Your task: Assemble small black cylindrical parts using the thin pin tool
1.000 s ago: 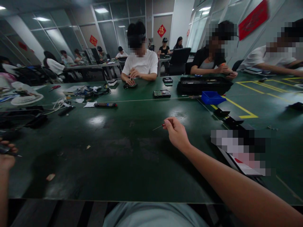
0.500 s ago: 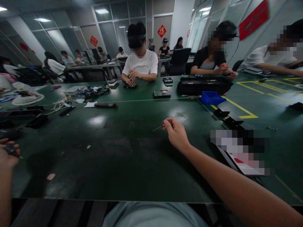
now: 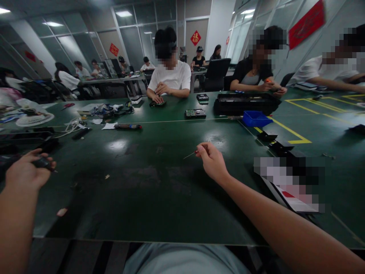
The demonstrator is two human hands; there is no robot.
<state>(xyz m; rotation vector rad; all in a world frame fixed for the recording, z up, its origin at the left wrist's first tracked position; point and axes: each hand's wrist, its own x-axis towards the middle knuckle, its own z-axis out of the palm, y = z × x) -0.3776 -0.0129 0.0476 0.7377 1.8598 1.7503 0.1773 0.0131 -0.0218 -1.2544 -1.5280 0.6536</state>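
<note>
My right hand (image 3: 212,161) is closed over the middle of the green table (image 3: 148,209). Its fingers pinch a small screwdriver (image 3: 189,155) with a thin metal shaft pointing left; a bit of red handle shows and the rest is hidden in the hand. At the left edge, my left hand (image 3: 27,171) is wrapped round a dark, rounded object (image 3: 42,162) with a thin light tip. Its kind cannot be made out. Beyond my right hand lies a hard drive (image 3: 195,113) with its green circuit board showing.
A blue bin (image 3: 256,118) and a long black casing (image 3: 246,102) stand at the back right. A folder with papers (image 3: 302,203) lies beside my right forearm. Cables and black parts (image 3: 31,135) clutter the left. Across the table, a person in white (image 3: 169,78) handles a device.
My left hand has come in from the left edge, moving right and up with the dark object in it. My right hand and the screwdriver have stayed in place.
</note>
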